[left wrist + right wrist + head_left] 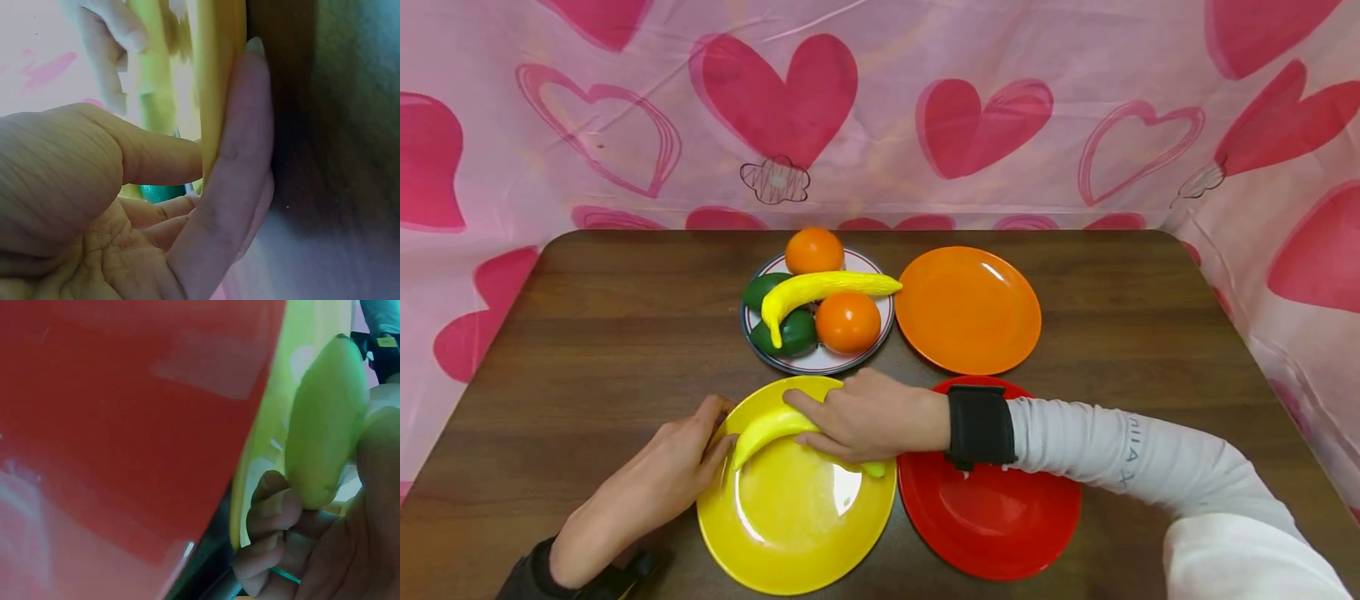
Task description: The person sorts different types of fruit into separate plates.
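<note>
A yellow banana [767, 432] with a greenish end lies over the upper part of the yellow plate [790, 542]. My right hand [872, 417] reaches across from the right and grips its middle from above, hiding that stretch. In the right wrist view the greenish end of the banana [328, 425] sticks out past the curled fingers. At the plate's left side, my left hand [673, 458] pinches the rim. The left wrist view has the thumb on the inner side of the yellow plate's rim [219, 75] and a finger along its underside.
Behind, a white plate [820, 364] with a blue rim bears two oranges [847, 323], two green avocado-like fruits [786, 333] and another banana [827, 286]. An orange plate [970, 308] stands beside it. The red plate [992, 525] lies under my right forearm. A heart-print cloth [880, 100] hangs behind the table.
</note>
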The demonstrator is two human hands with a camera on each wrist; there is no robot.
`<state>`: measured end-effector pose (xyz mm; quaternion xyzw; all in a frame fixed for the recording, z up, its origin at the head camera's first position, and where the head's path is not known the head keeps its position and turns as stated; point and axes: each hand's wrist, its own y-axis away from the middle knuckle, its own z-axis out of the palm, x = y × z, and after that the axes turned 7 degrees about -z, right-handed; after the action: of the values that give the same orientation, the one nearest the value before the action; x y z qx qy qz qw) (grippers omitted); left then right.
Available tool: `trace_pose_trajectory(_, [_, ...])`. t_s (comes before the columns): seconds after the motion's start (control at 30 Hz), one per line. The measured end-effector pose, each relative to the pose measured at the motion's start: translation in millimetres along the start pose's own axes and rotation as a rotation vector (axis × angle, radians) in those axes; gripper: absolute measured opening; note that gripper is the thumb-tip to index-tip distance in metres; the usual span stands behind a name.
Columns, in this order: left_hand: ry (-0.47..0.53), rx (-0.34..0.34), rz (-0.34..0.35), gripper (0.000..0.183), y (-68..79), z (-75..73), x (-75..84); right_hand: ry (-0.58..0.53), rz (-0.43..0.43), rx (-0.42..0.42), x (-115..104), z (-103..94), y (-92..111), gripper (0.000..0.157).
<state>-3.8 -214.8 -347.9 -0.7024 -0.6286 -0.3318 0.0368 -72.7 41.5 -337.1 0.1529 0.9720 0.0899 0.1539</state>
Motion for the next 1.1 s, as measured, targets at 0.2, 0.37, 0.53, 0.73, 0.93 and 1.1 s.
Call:
trace_pose_trajectory(0.2, [0.004, -0.030, -0.042, 0.045, 0.1, -1.0, 1.4, 0.069, 0.023, -0.018, -1, 3.1, -5, 0.060])
trace_pose_trajectory(0.37, [0.023, -0.061, -0.073, 0.047, -0.2, -1.6, 1.6, 0.123, 0.036, -0.027, -2, 5.4, -8, 0.063])
trace_pose_trajectory(0.53, [0.014, -0.056, -0.062, 0.046, -0.7, -1.6, 1.8, 0.176, 0.051, -0.031, -4, 4.7, -10, 0.066])
trace_pose_trajectory(0.73, [-0.017, -0.034, -0.034, 0.046, -2.4, -1.3, 1.3, 0.214, 0.067, 0.023, -2, -8.7, -5, 0.067])
trace_pose_trajectory(0.93, [-0.031, -0.023, -0.030, 0.045, -3.5, -0.2, 0.0, 0.208, 0.020, 0.289, 21, -40.2, -1, 0.051])
trace_pose_trajectory(1.1, [-0.051, 0.026, 0.011, 0.042, -3.2, 2.8, -0.2, 0.176, 0.058, 0.472, 43, -63.6, 4, 0.039])
